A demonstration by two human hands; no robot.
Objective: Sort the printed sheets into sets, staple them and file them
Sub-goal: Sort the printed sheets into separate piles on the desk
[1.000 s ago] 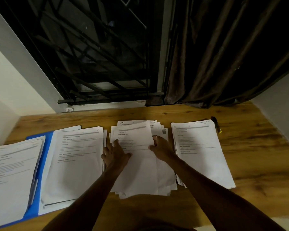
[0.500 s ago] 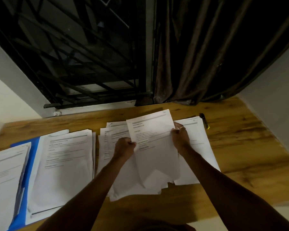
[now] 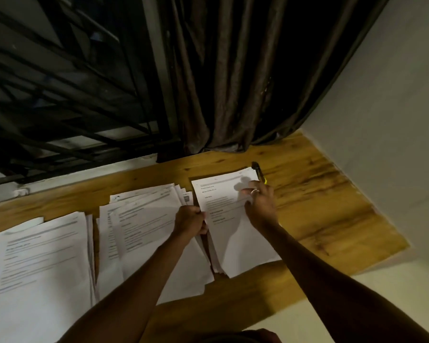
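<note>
The top sheet [image 3: 223, 233] lies on the right pile [image 3: 216, 264], its long side running away from the person and its heading at the far end. The left hand [image 3: 190, 221] has its fingers curled round the sheet's left edge. The right hand [image 3: 260, 204] rests bent fingers near the sheet's far right corner; whether they pinch or press is unclear. A fanned middle pile [image 3: 144, 233] and a left pile [image 3: 40, 268] lie alongside on the wooden desk [image 3: 320, 206]. A marker [image 3: 257, 170] lies at the right pile's far corner. Behind are a dark curtain [image 3: 221, 82], a window grille [image 3: 60, 82] and a pale wall [image 3: 382, 120].
</note>
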